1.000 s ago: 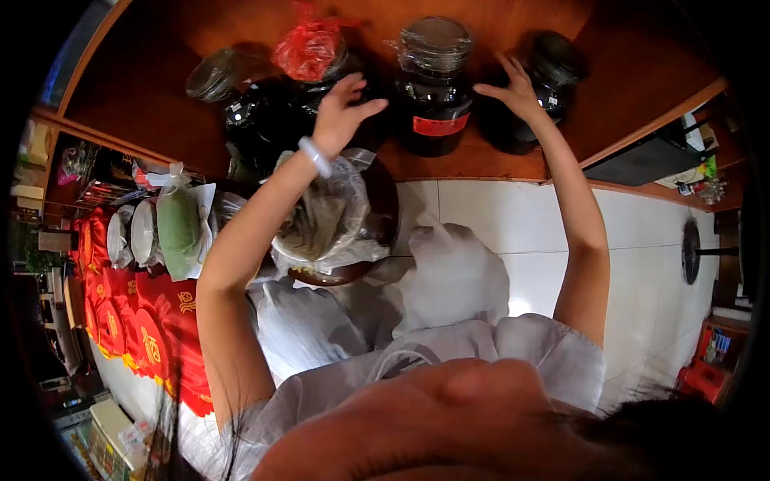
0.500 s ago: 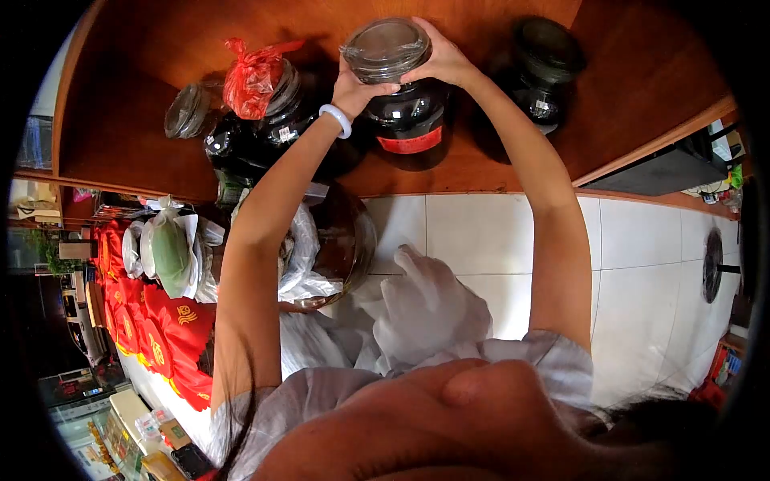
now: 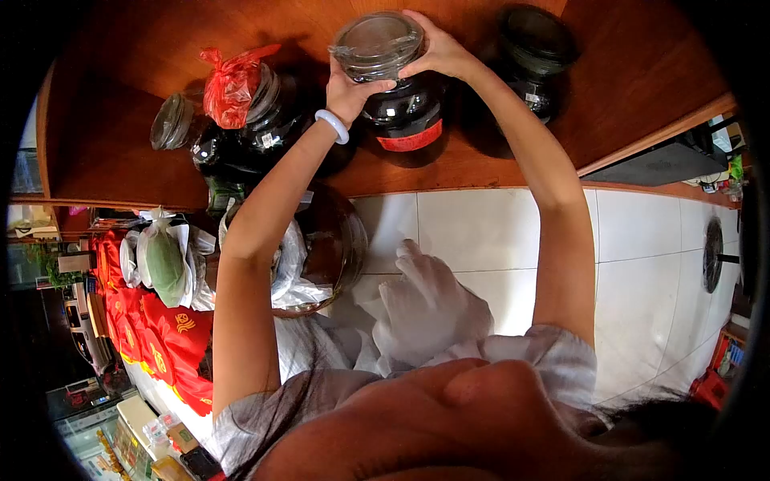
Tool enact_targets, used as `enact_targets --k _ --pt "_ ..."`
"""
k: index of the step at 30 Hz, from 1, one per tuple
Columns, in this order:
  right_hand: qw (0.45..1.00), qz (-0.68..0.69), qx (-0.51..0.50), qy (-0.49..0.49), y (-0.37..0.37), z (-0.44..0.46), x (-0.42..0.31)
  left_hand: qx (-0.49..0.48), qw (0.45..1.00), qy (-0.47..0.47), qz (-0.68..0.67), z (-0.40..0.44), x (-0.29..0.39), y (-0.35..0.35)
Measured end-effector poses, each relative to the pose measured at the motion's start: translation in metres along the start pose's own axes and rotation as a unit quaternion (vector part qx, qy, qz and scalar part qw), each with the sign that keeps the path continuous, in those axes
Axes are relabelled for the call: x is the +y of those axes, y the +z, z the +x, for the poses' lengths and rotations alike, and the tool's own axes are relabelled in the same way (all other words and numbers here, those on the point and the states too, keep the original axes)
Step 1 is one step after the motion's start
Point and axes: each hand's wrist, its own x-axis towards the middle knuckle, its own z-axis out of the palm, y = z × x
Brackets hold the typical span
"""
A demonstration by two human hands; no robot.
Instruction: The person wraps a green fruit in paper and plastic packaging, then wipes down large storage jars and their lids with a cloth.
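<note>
A large dark glass jar (image 3: 401,111) with a red label stands on the wooden shelf, its wide clear lid (image 3: 377,40) at the top. Around the left side of its neck my left hand (image 3: 350,90) is closed, thumb across the front; a pale bangle circles that wrist. My right hand (image 3: 435,50) grips the right side, its fingers reaching behind the lid and its thumb in front. Both thumbs nearly meet below the rim. The fingertips behind the jar are hidden.
Left of the jar are dark jars, one topped by a red plastic bag (image 3: 233,88). Another dark jar (image 3: 536,48) stands at right. Below the shelf edge, a big brown glass jar (image 3: 341,248) with plastic wrapping is on the tiled floor (image 3: 473,224). Red bags (image 3: 164,345) lie at left.
The view has shifted slightly, so the jar and shelf sit a little further left. Both hands keep their hold on the jar, which appears tilted slightly differently.
</note>
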Motion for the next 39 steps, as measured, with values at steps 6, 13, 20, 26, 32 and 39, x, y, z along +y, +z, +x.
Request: enact_targets --k 6,13,20,26,32,39 --pt "0.999 0.016 0.039 -0.015 0.004 -0.008 0.003 -0.033 0.996 -0.020 -0.082 -0.001 0.008 0.004" --pt "0.996 -0.060 0.061 -0.008 0.000 -0.012 0.013 -0.070 0.997 -0.012 -0.036 0.004 0.012 0.001" --pt "0.994 -0.023 0.103 -0.040 0.009 -0.009 0.023 -0.090 0.995 -0.001 -0.046 0.010 0.000 -0.010" --pt "0.995 -0.041 0.089 -0.007 0.013 -0.014 0.015 -0.090 0.996 0.007 0.028 0.007 0.008 -0.010" --pt "0.939 -0.014 0.343 -0.030 0.109 -0.118 -0.008 -0.078 0.979 -0.025 0.186 -0.045 0.022 -0.034" --pt "0.993 -0.035 0.072 0.085 0.187 -0.147 0.046 -0.005 0.942 -0.226 0.247 -0.127 0.070 -0.217"
